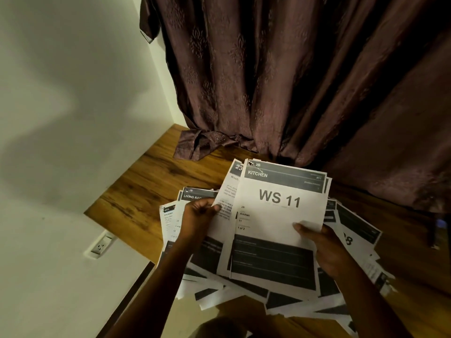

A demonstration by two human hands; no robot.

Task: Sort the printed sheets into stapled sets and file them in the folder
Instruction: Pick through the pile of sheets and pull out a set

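The WS 11 sheet (280, 215) is held up over the heap (288, 298), long axis running from the person toward the table's far edge, header end away. The right hand (324, 250) pinches its near-right part, thumb on the face, other fingers hidden behind the paper. The left hand (199, 215) is closed on the left edge of a 2nd sheet (228, 191), which sits just behind and left of WS 11 and overlaps it; only a strip of that sheet shows, w/ "23" at the top corner. More edges peek out behind WS 11's far-right corner, so each hand may grip more than 1 sheet; can't tell.

My read: the next move turns on that overlap. WS 11 says "1 of 2", so its partner page has to be matched, and the left hand is nearer to the 2nd sheet and to the Living Room sheet (195, 195) lying toward the table's left edge.

Hard to make out:
- small print is blurred
- the heap's near-right part is cut off by the frame
- no stapler or folder in view
- a dark object at the table's right edge, unclear

Curtain (292, 81) hangs along the far edge.
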